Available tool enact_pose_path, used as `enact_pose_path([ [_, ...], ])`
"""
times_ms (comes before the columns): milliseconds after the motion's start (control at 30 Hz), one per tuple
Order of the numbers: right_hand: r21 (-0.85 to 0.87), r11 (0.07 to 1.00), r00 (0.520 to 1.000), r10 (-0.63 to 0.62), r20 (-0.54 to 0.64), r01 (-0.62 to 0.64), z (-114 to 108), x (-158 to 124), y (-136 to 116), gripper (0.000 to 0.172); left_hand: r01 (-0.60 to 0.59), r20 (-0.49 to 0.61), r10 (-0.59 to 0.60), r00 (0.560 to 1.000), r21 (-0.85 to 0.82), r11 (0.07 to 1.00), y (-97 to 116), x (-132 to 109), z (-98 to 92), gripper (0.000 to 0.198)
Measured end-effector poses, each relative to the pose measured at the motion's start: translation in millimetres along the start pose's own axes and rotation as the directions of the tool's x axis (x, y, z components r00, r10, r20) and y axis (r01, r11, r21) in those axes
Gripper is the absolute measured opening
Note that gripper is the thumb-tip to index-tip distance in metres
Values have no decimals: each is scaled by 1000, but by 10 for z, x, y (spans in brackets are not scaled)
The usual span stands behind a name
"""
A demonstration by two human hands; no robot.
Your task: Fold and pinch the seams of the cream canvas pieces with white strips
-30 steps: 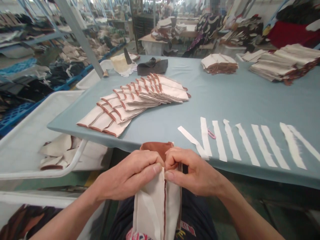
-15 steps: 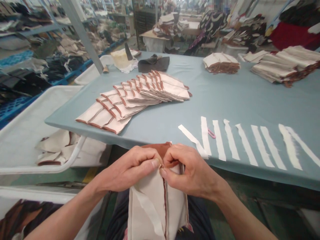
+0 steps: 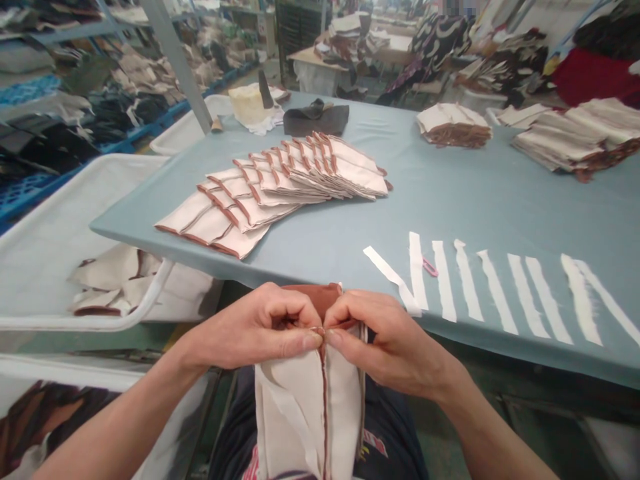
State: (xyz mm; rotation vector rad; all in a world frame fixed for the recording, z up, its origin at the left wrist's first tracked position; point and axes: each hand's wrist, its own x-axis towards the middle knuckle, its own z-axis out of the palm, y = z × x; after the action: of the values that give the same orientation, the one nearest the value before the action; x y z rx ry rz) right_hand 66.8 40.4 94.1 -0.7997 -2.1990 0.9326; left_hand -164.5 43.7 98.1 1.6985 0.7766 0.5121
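A cream fabric piece (image 3: 290, 427) with a reddish-brown lining rests over my lap, its brown-edged seam running down the middle. My left hand (image 3: 270, 327) pinches the top of that seam from the left side. Thumb to thumb with it, my right hand (image 3: 373, 333) grips the cloth just right of the seam. The fingertips hide the exact spot being held. A loose white strip (image 3: 287, 407) lies along the left half of the piece. Behind the hands, the reddish-brown lining (image 3: 320, 297) shows at the open top edge.
On the blue-green table (image 3: 340, 247), a fanned stack of cream pieces (image 3: 280, 180) lies left. Several white strips (image 3: 467, 287) and a pink clip (image 3: 429, 267) lie right. Farther back are more piles (image 3: 454, 125) and dark cloth (image 3: 316, 119). A white bin (image 3: 100, 310) stands left; a person (image 3: 440, 40) sits beyond.
My thumbs have drawn level and closer together over the seam, and the fabric has straightened slightly. The view has shifted a little, moving the table things rightward.
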Motion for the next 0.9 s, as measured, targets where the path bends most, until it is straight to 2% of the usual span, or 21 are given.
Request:
enact_pose_path([
  [133, -37, 999, 1000, 0, -19, -1, 48, 25, -9, 15, -40, -72, 47, 996, 97, 995, 17, -44, 10, 21],
  [400, -5, 998, 998, 70, -8, -70, 113, 32, 22, 15, 55, -25, -58, 998, -100, 993, -46, -93, 14, 26],
  [567, -21, 999, 1000, 27, -13, -27, 116, 26, 18, 15, 114, 12, -113, 993, -128, 985, -46, -82, 8, 32],
  [633, -34, 999, 1000, -10, -14, 10, 106, 25, 12, 15, 112, 15, -111, 994, -76, 991, -21, -72, -8, 31],
  [733, -58, 997, 999, -44, -15, 44, 95, 20, 8, 16, 81, 21, -84, 996, 112, 990, 81, -53, -33, 21],
  [900, -106, 993, 998, -55, -21, 52, 97, 14, 2, 19, 37, -35, -24, 999, 459, 888, 328, -11, -20, 11],
])
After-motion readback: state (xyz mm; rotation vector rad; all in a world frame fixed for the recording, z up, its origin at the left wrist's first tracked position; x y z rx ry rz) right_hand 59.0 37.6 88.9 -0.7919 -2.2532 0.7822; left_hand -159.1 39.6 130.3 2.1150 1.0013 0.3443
